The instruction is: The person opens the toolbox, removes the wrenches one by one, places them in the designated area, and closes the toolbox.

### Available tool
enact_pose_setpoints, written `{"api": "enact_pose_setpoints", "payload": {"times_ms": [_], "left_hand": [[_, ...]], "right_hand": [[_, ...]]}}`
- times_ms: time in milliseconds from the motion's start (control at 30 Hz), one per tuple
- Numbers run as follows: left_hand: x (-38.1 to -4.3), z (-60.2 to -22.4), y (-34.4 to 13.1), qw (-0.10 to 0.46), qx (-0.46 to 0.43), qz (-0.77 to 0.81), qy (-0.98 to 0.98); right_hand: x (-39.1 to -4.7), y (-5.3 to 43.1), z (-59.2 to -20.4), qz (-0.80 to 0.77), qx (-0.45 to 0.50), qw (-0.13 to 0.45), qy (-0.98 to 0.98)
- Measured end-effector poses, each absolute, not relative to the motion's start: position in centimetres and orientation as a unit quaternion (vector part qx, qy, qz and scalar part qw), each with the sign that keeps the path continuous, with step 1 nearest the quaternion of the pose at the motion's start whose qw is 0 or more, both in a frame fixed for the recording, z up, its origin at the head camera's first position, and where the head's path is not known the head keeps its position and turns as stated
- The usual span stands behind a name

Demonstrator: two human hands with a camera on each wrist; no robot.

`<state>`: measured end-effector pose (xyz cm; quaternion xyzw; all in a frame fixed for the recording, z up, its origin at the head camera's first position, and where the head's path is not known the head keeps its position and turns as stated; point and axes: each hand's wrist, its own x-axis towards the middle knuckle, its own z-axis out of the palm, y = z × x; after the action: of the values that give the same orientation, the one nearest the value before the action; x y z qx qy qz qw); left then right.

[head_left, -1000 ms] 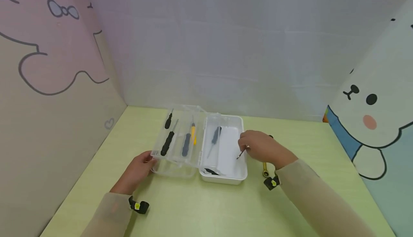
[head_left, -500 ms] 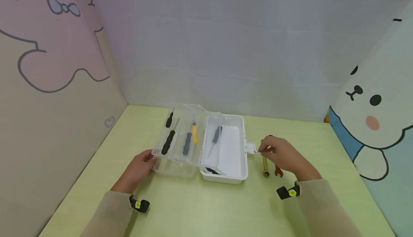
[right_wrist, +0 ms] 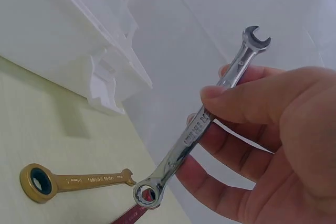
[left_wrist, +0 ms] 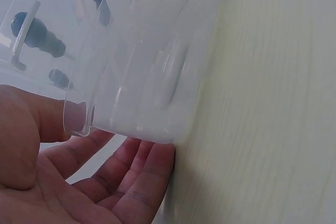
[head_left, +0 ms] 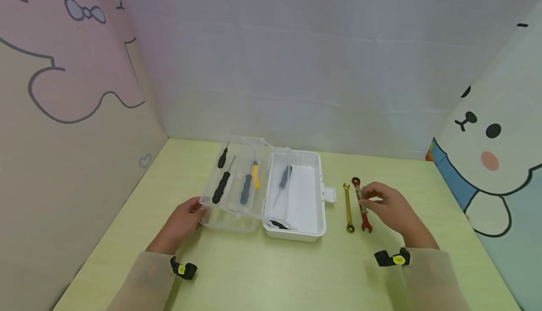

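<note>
On the pale table, my head view shows the white box open, a strip of tabletop separating its right edge from the gold wrench and red wrench. In the left wrist view, the left hand grips the clear plastic lid at its corner. In the right wrist view, I see the right hand pinching the tilted silver wrench, with space between it and the box's latch.

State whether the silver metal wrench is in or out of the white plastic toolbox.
Out: the right hand holds the silver metal wrench right of the white plastic toolbox, with a visible gap between.
</note>
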<state>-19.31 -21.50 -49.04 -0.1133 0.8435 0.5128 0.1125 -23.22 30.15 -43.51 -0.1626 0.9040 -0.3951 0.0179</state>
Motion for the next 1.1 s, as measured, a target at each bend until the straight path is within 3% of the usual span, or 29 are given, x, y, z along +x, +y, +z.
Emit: {"api": "enact_pose_setpoints", "payload": {"times_ms": [433, 733, 1100], "left_hand": [[-19.4, -49.2, -21.6, 0.116, -0.12, 0.521, 0.837], [-19.3, -49.0, -21.5, 0.113, -0.12, 0.52, 0.838], [-19.3, -49.0, -21.5, 0.11, -0.116, 0.513, 0.843]], "right_hand": [[-23.6, 33.4, -45.1, -0.538, -0.127, -0.002, 0.833], [-24.0, 34.6, -46.1, -0.563, -0.05, 0.007, 0.825], [-24.9, 35.5, -46.8, -0.565, 0.019, 0.093, 0.819]]}}
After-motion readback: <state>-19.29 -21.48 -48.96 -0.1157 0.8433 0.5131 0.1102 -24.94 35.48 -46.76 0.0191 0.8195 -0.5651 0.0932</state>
